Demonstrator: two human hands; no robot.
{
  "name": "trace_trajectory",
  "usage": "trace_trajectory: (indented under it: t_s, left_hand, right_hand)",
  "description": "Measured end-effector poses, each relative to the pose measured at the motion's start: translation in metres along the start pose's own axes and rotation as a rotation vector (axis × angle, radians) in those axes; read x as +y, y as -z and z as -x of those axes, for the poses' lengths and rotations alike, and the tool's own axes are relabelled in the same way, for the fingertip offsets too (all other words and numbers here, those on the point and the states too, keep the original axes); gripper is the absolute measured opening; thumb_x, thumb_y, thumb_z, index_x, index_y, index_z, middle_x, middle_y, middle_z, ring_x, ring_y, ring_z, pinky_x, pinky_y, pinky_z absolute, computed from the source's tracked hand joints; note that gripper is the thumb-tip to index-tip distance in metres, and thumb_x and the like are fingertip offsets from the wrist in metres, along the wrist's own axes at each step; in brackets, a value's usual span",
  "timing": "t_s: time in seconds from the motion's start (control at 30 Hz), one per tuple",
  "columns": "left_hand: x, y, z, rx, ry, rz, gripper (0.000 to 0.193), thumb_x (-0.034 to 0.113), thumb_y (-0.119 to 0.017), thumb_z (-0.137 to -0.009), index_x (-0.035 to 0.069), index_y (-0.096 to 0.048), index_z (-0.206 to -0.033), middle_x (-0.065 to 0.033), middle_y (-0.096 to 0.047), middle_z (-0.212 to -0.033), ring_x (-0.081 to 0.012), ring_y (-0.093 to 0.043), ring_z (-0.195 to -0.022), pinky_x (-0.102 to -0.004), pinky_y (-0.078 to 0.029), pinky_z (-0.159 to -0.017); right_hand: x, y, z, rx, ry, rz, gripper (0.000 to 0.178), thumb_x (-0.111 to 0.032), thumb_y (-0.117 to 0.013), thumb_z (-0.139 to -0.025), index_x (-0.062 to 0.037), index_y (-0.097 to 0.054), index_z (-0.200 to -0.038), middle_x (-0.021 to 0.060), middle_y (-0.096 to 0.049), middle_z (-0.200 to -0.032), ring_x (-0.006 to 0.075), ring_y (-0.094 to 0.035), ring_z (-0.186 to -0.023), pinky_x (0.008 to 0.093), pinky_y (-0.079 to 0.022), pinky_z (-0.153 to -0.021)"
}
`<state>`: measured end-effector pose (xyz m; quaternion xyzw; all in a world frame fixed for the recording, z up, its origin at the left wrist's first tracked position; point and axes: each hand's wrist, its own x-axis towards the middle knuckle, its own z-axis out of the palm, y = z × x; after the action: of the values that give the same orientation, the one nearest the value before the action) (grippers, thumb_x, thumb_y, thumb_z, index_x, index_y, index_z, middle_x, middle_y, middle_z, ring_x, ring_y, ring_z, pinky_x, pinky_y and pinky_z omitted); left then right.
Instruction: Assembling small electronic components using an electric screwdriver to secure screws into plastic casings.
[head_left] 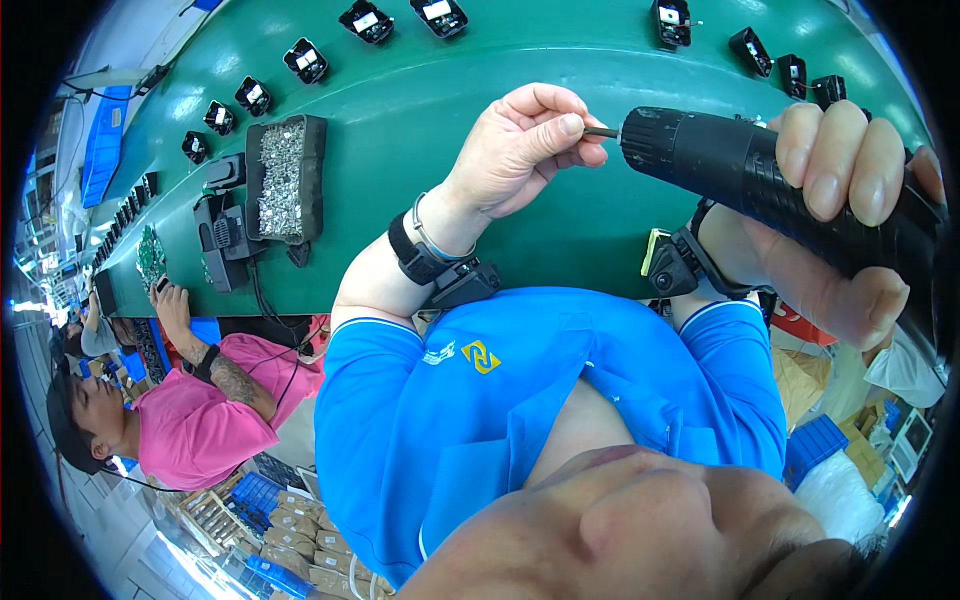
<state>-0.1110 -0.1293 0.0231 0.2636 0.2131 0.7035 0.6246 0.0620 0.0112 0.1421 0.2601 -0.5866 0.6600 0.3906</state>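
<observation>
— Holding tight, your right hand (850,190) wraps around the black power screwdriver (740,165), up above the green belt (400,100).

— And your left hand (520,145)?

— Your finger and thumb pinch the little bit (600,131) at the tool's tip.

— What else is near you?

— Your tray of screws (285,178) sits on the belt, with small black parts (305,60) in a row.

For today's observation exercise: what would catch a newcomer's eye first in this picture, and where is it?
First, the black power screwdriver at the upper right, gripped by the right hand, with the left hand pinching its bit at the tip. Next, the long green table across the top, carrying a black tray of silvery screws at the left and small black boxes along its far edge.
</observation>
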Motion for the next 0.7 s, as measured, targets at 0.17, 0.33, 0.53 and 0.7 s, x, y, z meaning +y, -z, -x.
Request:
trace_trajectory:
  t_s: [0.17,0.33,0.53,0.7]
  left_hand:
    - [0.003,-0.009,-0.005,0.046,-0.071,-0.001,0.022,0.019,-0.055,-0.091,0.005,-0.058,-0.107,-0.0135,-0.061,-0.107,-0.0206,-0.059,-0.1,-0.0358,-0.05,-0.084]
    - [0.019,0.002,-0.031,0.14,-0.103,-1.23,0.042,0.025,-0.06,-0.088,0.0,-0.051,-0.121,-0.0125,-0.054,-0.121,-0.0218,-0.052,-0.111,-0.0342,-0.04,-0.097]
    - [-0.012,0.025,-0.143,0.002,-0.392,-1.966,0.07,0.018,-0.075,-0.063,-0.004,-0.042,-0.12,-0.0213,-0.047,-0.119,-0.0377,-0.042,-0.114,-0.0418,-0.037,-0.097]
    - [-0.035,-0.003,-0.194,-0.053,-0.197,-2.054,0.063,0.018,-0.075,-0.062,-0.001,-0.045,-0.114,-0.0182,-0.048,-0.114,-0.0347,-0.044,-0.111,-0.0421,-0.039,-0.093]
  right_hand:
    - [-0.002,-0.001,0.004,0.119,0.09,-0.008,0.062,-0.036,-0.072,-0.073,-0.0104,-0.043,-0.121,0.0032,-0.054,-0.096,0.0142,-0.052,-0.085,0.0281,-0.038,-0.074]
    - [-0.048,0.029,0.018,0.47,0.288,0.059,0.037,-0.029,-0.069,-0.068,-0.0126,-0.058,-0.099,0.0024,-0.058,-0.088,0.0162,-0.055,-0.076,0.0303,-0.041,-0.072]
    - [-0.065,0.042,0.023,0.536,0.47,0.372,0.032,-0.028,-0.068,-0.068,-0.0134,-0.059,-0.095,0.0028,-0.059,-0.087,0.0175,-0.057,-0.075,0.0321,-0.042,-0.072]
    - [-0.079,0.038,0.034,0.578,0.522,0.52,0.028,-0.027,-0.066,-0.068,-0.014,-0.06,-0.092,0.0031,-0.059,-0.087,0.0186,-0.058,-0.074,0.0335,-0.043,-0.072]
